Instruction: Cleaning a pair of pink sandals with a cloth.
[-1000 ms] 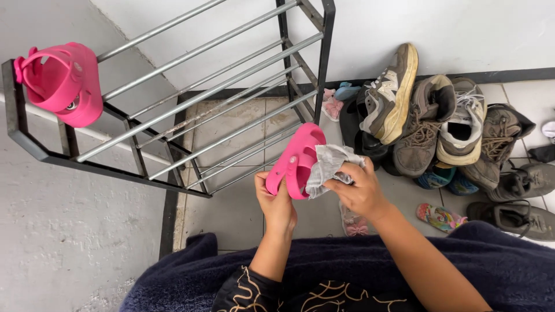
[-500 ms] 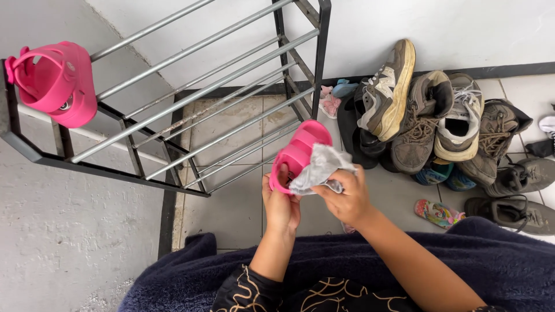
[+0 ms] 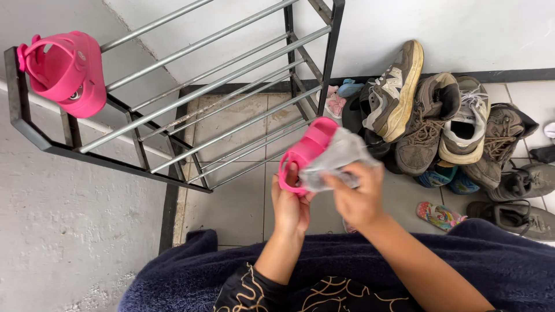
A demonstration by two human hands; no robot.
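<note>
Tipped more on its side since a second ago: pink shoe (image 3: 303, 155), gripped by left hand (image 3: 291, 203). Right hand (image 3: 359, 196) squeezing grey cloth (image 3: 338, 163), at 3 o'clock of shoe. Could slip to floor (image 3: 237, 202) if rubbed hard.

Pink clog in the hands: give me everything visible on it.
The pink clog is a small child-size shoe of smooth, rubbery-looking moulded material with a heel strap loop at its lower end. It is held in the air, tilted, toe up and away, in front of the metal rack. The left hand grips its heel end; the right hand presses a grey cloth, motion-blurred, against its right side, hiding that part.
</note>
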